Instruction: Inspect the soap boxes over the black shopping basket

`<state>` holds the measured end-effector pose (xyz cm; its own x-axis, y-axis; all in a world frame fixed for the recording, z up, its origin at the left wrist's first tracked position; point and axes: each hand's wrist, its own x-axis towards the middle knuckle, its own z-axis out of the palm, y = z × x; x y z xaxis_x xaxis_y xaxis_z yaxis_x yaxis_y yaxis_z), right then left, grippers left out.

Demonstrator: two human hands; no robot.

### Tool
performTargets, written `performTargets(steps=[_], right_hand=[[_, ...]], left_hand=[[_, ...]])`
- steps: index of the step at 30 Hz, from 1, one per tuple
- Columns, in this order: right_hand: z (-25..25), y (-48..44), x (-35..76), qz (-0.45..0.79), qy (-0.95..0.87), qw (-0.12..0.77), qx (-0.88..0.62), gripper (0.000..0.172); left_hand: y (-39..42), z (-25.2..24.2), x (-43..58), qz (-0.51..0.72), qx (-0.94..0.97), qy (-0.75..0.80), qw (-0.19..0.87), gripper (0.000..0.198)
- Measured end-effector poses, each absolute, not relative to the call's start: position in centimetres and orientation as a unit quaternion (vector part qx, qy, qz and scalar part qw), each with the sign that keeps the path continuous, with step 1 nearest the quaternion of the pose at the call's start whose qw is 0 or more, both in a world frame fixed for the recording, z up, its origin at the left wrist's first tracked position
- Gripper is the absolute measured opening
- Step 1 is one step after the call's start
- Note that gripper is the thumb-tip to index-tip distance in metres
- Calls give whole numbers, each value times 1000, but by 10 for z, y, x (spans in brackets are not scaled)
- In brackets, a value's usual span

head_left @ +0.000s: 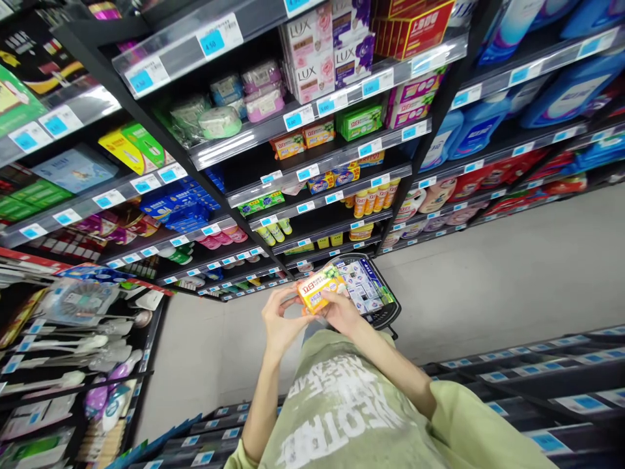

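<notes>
An orange and white soap pack (319, 288) is held between both hands in front of my body, its printed face turned up. My left hand (282, 317) grips its left end, with fingers and thumb at the edges. At the pack's right side, my right hand (340, 311) has its thumb on the front while the other fingers are hidden behind. Just beyond the hands is a black basket (393, 311) holding a blue and white printed package (362, 285).
Shelves of soap boxes (310, 71) and price tags rise ahead. Blue detergent bottles (478, 128) line the right shelves. Hanging utensils (88, 345) are at the left. Grey floor (488, 273) shows on both sides, with another low shelf (561, 384) at the lower right.
</notes>
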<state>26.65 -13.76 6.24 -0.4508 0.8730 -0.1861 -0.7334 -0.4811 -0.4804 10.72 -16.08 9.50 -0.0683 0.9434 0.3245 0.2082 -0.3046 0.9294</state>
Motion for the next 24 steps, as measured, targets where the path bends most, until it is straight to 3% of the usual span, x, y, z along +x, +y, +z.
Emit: performTargets(steps=[3,8,13,16,24], right_hand=[[65,-137,268,819,-206,487,-225,62],[61,-134,275,770,-330,497,-226,82],[38,-126,281,715,-453,446,-291,70],[34,-123,286,681,-501,418,-332,78],[51,-121,297,489,-650,398,-424,78]], left_hand=[[-158,95,107,540,595,482,348,67],[-154,95,98,487,597,497,398,70],[-153,87,85,340,668,517,412,65],[-153,78,84,289,680,518,431,65],[-145,50,106,306,561,479,602,56]])
